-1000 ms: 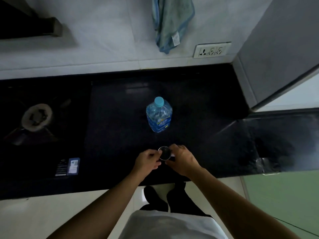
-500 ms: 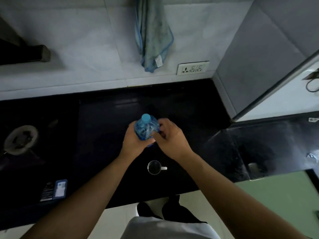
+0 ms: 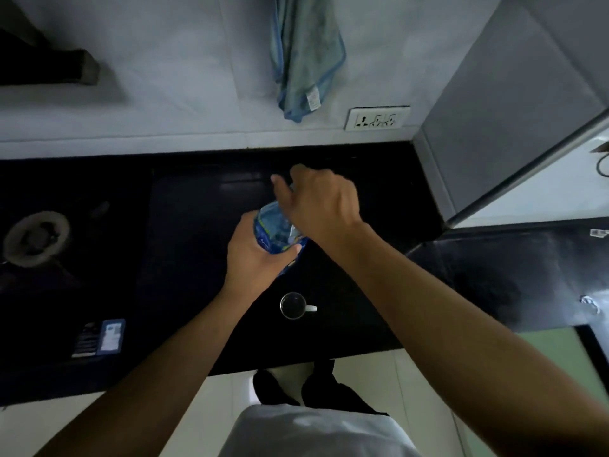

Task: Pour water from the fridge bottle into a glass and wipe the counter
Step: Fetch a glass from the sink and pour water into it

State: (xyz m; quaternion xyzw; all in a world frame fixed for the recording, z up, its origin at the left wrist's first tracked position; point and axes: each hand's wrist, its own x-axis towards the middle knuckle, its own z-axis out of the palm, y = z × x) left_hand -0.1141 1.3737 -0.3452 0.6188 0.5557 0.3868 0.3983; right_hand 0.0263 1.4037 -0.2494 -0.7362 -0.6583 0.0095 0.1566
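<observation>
A clear blue water bottle (image 3: 275, 227) with a blue label is held above the black counter (image 3: 197, 258). My left hand (image 3: 255, 258) grips its body from the left and below. My right hand (image 3: 321, 201) covers the bottle's top, fingers curled over the cap area; the cap itself is hidden. A small glass mug (image 3: 293, 305) with a white handle stands on the counter just below the bottle, nearer to me. A blue-green cloth (image 3: 304, 54) hangs on the white wall behind the counter.
A gas burner (image 3: 36, 237) sits at the left of the counter, with a small card packet (image 3: 100, 338) near the front left edge. A wall socket (image 3: 377, 117) is under the cloth. A grey fridge side (image 3: 514, 103) rises at the right.
My hands left the mug and took hold of the bottle. Since half a second ago the bottle has risen toward me, and my right hand has moved over its top, hiding the cap.
</observation>
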